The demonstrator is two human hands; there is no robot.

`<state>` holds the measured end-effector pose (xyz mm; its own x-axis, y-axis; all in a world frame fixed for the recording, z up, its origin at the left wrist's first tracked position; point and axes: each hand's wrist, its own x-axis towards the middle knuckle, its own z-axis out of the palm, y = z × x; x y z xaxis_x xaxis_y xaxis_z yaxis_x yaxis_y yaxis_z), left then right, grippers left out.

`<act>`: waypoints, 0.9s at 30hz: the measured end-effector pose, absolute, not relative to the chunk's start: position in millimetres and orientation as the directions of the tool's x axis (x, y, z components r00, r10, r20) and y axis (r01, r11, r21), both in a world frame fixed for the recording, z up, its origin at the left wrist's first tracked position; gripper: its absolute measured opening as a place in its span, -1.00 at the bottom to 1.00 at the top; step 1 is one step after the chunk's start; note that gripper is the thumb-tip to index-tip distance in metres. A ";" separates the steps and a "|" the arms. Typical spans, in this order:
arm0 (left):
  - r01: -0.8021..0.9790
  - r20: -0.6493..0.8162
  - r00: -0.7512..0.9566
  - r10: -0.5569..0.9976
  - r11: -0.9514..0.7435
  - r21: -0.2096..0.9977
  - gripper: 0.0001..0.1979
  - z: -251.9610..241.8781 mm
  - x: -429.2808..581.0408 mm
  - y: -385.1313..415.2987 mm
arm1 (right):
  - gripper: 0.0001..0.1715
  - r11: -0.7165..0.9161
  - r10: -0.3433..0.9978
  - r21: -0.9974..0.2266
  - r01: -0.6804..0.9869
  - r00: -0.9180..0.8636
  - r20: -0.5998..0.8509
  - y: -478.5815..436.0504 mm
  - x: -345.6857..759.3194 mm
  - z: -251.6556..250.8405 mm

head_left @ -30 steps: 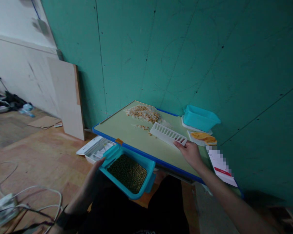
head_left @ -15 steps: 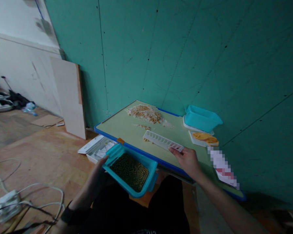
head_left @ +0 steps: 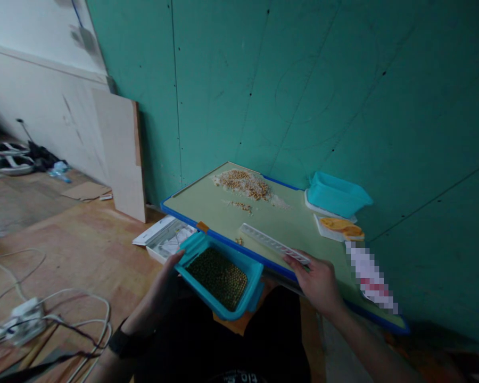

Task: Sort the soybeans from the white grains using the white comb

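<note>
My left hand (head_left: 164, 287) grips the left end of a teal box (head_left: 219, 276) full of green beans, held just below the near edge of a small blue-rimmed table (head_left: 207, 205). My right hand (head_left: 318, 279) is closed on the right end of a long white slotted tray (head_left: 273, 243), which lies low along the table's near edge. A few tan beans (head_left: 238, 241) sit by the tray's left end. A pile of tan beans and white grains (head_left: 245, 183) lies at the table's far side.
A second teal box (head_left: 337, 194) on a white lid and a white lid with orange material (head_left: 340, 227) stand at the table's right. A paper sheet (head_left: 369, 276) lies nearby. A white case (head_left: 163, 240) sits on the floor, with cables and a power strip (head_left: 19, 322) at left.
My right hand has dragged the white tray from mid-table toward the near edge, laying it flatter and pulling a few tan beans along. The teal bean box stays under the edge.
</note>
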<state>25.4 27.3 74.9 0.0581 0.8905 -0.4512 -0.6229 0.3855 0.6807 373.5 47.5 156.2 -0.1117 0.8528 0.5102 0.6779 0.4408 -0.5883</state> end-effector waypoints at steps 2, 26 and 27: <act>-0.634 -0.488 0.057 0.871 0.409 0.656 0.01 79.6 27.0 24.8 | -0.72 0.449 0.848 -0.582 0.678 -0.118 0.517 42.3 377.5 155.9; -0.642 -0.475 0.090 0.875 0.416 0.644 -0.08 88.2 29.2 21.7 | -0.70 0.559 0.806 -0.565 0.607 -0.238 0.542 19.6 366.8 160.5; -0.640 -0.473 0.092 0.876 0.416 0.646 -0.06 86.8 28.6 21.9 | -0.71 0.550 0.809 -0.564 0.616 -0.224 0.544 21.8 365.7 160.6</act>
